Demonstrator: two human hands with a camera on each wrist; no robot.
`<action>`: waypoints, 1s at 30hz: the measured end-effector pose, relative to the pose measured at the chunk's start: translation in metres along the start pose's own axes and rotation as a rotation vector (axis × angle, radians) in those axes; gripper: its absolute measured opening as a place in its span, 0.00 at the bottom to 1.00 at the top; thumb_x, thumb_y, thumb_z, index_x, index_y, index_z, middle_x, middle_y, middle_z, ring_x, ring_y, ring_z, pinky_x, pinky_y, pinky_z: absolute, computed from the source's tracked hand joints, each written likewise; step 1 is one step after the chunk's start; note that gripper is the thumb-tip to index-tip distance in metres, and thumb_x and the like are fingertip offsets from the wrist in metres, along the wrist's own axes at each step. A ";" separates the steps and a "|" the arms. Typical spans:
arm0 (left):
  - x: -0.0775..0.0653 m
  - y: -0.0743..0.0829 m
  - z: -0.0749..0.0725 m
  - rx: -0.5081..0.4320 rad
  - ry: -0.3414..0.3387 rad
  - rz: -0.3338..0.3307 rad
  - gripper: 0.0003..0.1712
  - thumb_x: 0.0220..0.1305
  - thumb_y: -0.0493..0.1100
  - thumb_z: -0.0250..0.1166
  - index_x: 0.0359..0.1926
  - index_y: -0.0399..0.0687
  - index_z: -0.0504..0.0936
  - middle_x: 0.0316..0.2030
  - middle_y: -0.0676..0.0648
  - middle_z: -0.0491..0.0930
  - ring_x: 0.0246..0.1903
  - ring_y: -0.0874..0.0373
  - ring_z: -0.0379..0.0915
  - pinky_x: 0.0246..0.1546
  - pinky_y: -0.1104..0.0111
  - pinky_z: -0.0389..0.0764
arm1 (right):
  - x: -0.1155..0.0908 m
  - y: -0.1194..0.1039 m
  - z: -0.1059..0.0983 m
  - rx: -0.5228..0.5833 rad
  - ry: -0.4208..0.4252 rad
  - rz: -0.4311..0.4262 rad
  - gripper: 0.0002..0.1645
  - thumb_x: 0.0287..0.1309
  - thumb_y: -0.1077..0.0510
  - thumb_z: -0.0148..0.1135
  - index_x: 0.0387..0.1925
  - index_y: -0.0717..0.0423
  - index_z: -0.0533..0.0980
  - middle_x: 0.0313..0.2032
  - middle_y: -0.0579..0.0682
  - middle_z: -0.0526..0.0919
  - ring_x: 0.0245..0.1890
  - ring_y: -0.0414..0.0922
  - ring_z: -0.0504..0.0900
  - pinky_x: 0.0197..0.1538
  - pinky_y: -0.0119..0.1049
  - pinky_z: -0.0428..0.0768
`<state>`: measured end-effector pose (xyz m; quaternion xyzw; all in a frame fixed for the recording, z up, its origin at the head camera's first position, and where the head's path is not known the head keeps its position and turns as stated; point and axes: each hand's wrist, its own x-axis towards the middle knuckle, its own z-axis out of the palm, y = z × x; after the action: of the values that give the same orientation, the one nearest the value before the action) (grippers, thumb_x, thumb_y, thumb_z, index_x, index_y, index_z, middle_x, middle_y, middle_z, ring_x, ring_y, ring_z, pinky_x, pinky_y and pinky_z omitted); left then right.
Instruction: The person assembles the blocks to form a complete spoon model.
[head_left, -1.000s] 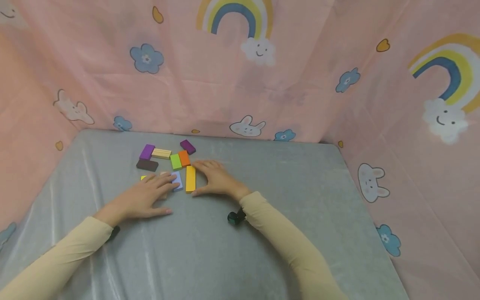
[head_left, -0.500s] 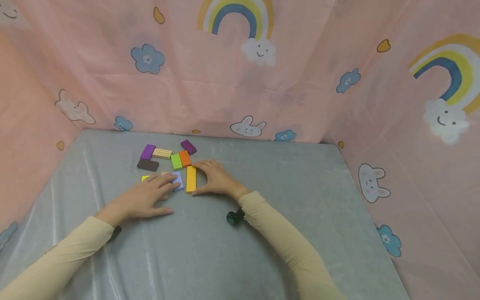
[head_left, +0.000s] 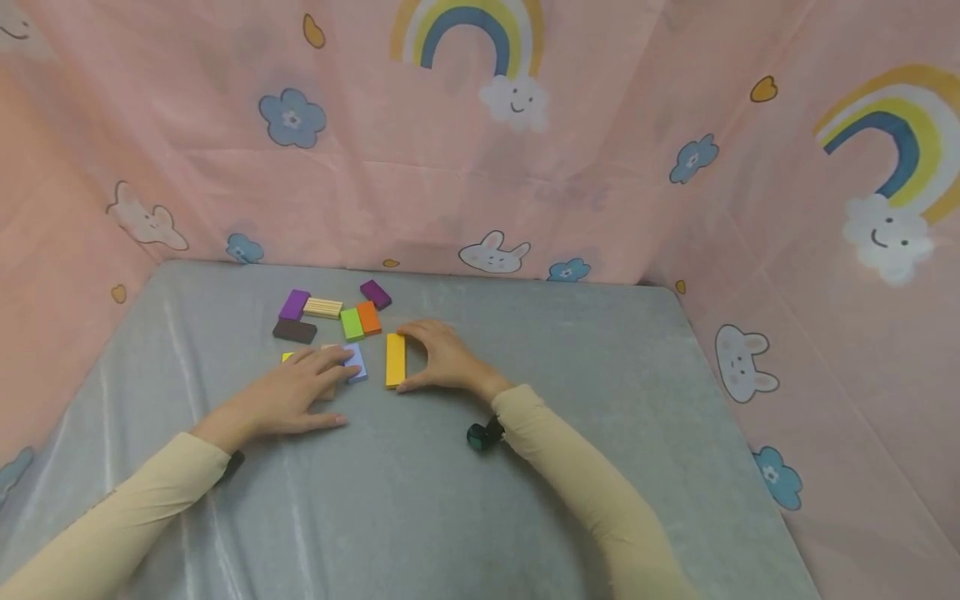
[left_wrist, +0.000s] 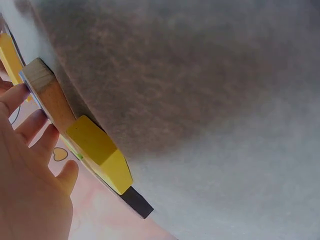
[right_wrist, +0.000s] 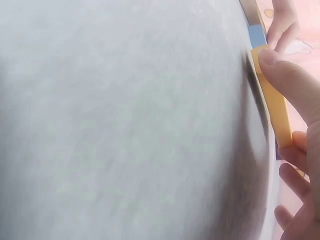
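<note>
In the head view my right hand (head_left: 450, 360) pinches a long orange-yellow block (head_left: 395, 361) by its two ends, thumb at the near end and fingers at the far one. A shadow shows along the underside of this block (right_wrist: 275, 107) in the right wrist view. My left hand (head_left: 288, 392) lies with fingers spread over a light blue block (head_left: 357, 364) and a natural wood block (left_wrist: 52, 97), fingertips on their tops. Partly hidden beyond that hand is a bright yellow block (left_wrist: 102, 152). A lime green block (head_left: 352, 324) and an orange block (head_left: 368, 317) lie side by side behind.
At the back left are a purple block (head_left: 295, 304), a ridged wood-coloured block (head_left: 323, 308) and a dark brown block (head_left: 295, 331). A darker purple block (head_left: 376, 293) lies apart. Grey cloth covers the table (head_left: 570, 358); a pink printed curtain (head_left: 585, 192) hangs behind it.
My right hand has moved slightly right with the orange-yellow block, widening the gap to the light blue block. The left hand and the other blocks have stayed put.
</note>
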<state>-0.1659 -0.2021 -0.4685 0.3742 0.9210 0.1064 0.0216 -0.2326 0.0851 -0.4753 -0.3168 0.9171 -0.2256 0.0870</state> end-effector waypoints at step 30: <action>0.001 0.002 -0.002 -0.016 -0.004 -0.012 0.42 0.59 0.66 0.65 0.69 0.50 0.70 0.71 0.41 0.66 0.71 0.43 0.59 0.72 0.44 0.58 | -0.100 0.067 -0.030 0.167 0.143 0.077 0.56 0.38 0.38 0.81 0.69 0.46 0.66 0.69 0.48 0.70 0.71 0.49 0.65 0.74 0.53 0.64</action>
<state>-0.1659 -0.2001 -0.4665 0.3686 0.9223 0.1130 0.0273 -0.1996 0.2053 -0.4784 -0.2563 0.9105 -0.3197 0.0562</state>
